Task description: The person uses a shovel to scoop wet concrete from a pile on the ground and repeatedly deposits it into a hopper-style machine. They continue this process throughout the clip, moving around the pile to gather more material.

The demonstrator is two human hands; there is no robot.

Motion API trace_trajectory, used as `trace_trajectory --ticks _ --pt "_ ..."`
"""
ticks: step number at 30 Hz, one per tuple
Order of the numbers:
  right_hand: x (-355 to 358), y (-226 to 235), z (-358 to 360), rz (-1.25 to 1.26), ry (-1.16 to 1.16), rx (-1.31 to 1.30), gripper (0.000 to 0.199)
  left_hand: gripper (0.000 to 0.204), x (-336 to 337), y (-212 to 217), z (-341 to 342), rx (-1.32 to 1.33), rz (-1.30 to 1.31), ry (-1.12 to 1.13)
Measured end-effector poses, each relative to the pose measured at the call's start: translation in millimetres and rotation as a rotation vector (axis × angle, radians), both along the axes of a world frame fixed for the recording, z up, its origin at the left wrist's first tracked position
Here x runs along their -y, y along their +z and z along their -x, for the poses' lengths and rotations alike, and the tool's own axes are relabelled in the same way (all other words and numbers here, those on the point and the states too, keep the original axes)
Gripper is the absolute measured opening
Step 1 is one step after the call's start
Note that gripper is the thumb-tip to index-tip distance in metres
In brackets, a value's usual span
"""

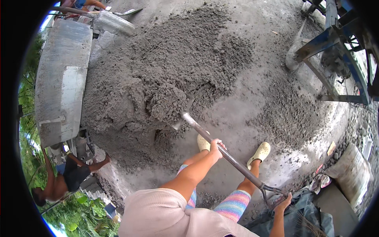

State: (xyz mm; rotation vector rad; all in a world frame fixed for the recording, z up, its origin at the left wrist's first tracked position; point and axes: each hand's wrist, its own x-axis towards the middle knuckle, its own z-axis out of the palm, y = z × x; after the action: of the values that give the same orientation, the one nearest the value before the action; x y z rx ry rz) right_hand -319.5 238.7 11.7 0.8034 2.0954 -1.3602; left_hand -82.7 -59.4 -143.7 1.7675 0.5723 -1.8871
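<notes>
My left hand is closed around the middle of a shovel's shaft. At the handle end, my right hand grips the shovel's grip. The shaft runs from lower right up to the left, and its blade is in a large heap of damp grey sand or mortar mix. A rounded clump of the mix sits on the blade and hides most of it; only the blade's edges show.
My feet are in pale yellow clogs at the heap's near side. A big metal sheet stands at left, with a person beside it. A blue metal frame is at far right; a dirty sack and dark tarp lie lower right.
</notes>
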Motion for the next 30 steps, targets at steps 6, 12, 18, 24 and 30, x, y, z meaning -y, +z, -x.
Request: trace_trajectory --ticks 6,12,18,24,30 --pt "-83.3 70.0 4.0 0.084 -0.110 0.079 0.033 0.011 -37.5 116.4 45.1 0.174 -0.033 -0.171" --pt "-137.7 141.7 40.2 0.205 -0.283 0.290 0.034 0.011 -37.7 263.8 132.3 0.234 0.211 -0.413" --pt "-149.8 239.5 78.4 0.435 -0.393 0.290 0.039 0.012 -29.3 453.1 286.5 -0.026 0.606 -0.663" --pt "-129.9 302.6 99.1 0.747 -0.518 0.413 0.039 0.012 -32.2 583.8 412.3 -0.228 0.933 -0.909" --pt "-137.6 282.9 103.2 0.922 -0.529 0.603 0.036 0.015 -52.1 585.0 515.6 -0.105 0.932 -1.338"
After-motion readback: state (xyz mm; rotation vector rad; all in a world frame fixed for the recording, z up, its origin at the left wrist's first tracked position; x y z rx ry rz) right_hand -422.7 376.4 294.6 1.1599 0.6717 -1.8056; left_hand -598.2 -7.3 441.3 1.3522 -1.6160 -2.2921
